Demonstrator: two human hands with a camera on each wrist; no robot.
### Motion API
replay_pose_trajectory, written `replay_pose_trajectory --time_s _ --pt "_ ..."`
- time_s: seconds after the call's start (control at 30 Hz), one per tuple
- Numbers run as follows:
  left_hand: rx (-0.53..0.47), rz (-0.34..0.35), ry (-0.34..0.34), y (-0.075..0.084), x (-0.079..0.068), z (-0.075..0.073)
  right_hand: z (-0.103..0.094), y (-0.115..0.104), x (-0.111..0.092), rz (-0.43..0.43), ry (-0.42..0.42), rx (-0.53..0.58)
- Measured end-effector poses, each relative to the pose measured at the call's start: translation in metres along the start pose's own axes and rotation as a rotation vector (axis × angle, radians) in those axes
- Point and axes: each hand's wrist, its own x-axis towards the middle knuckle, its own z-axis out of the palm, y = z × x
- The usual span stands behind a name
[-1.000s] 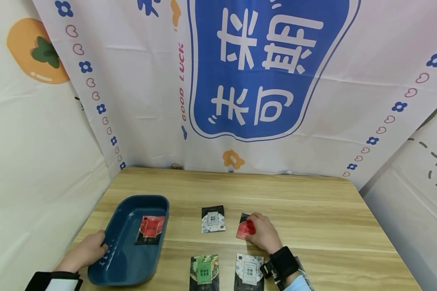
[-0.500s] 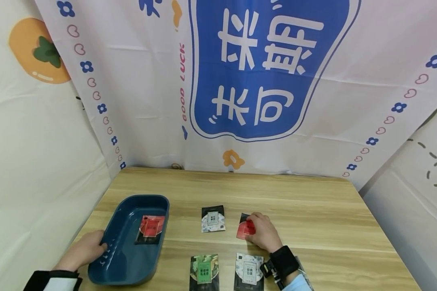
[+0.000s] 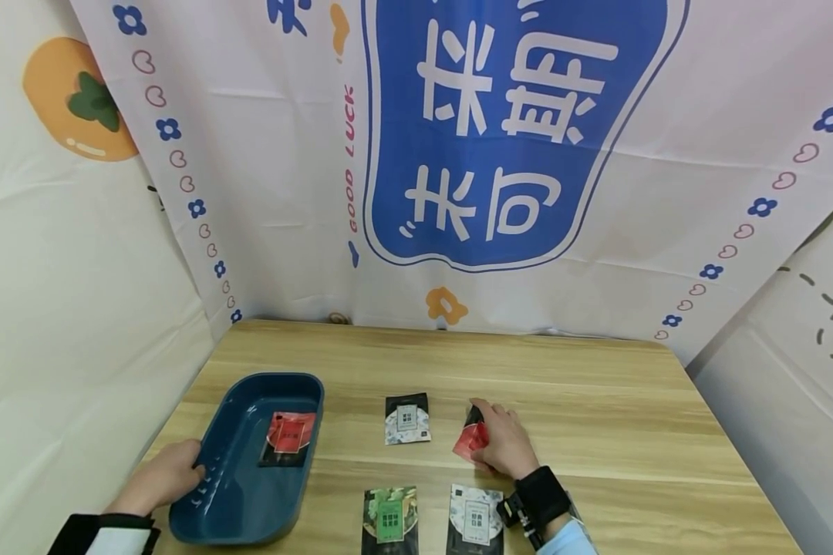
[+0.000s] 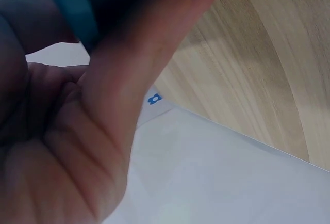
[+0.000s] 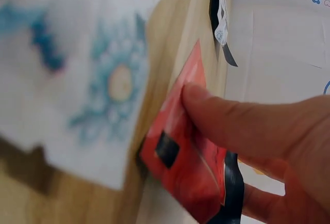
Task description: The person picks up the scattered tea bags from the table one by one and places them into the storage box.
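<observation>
My left hand (image 3: 168,474) grips the near left rim of a dark blue tray (image 3: 250,505), thumb over the wall; the left wrist view shows the tray's edge (image 4: 77,15) between thumb and fingers. Inside the tray lies a red and black packet (image 3: 289,438). My right hand (image 3: 505,441) pinches another red and black packet (image 3: 470,443), which bends and tilts in the grip. Up close in the right wrist view, the thumb presses on the red face of this packet (image 5: 180,157), and the fingers are behind it.
Left of my right hand lies a white and black packet (image 3: 406,418). Nearer me are a green and black packet (image 3: 389,518) and a white and grey packet (image 3: 475,518). Another item shows partly beneath my right wrist. A printed cloth (image 3: 291,270) hangs behind the wooden table (image 3: 562,370).
The red packet in my right hand has gone from lying flat to bent and tilted, as the fingers close on it. My left hand and the tray stay in place.
</observation>
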Motion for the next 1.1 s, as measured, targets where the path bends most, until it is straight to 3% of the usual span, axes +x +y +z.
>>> replay_pose_trajectory --time_s 0.4,0.6,0.83,1.1 --pt "-0.028 -0.002 -0.011 -0.001 -0.001 0.001 -0.011 0.006 0.0 0.085 0.04 0.124" --pt "-0.037 -0.006 -0.007 0.0 -0.001 0.001 -0.014 0.011 0.001 0.136 0.034 0.272" --pt "-0.022 0.004 -0.001 0.0 -0.001 0.0 -0.015 0.013 0.002 0.158 0.057 0.315" --pt "0.005 0.023 -0.003 0.0 0.0 0.0 -0.018 0.007 0.004 0.283 0.048 0.537"
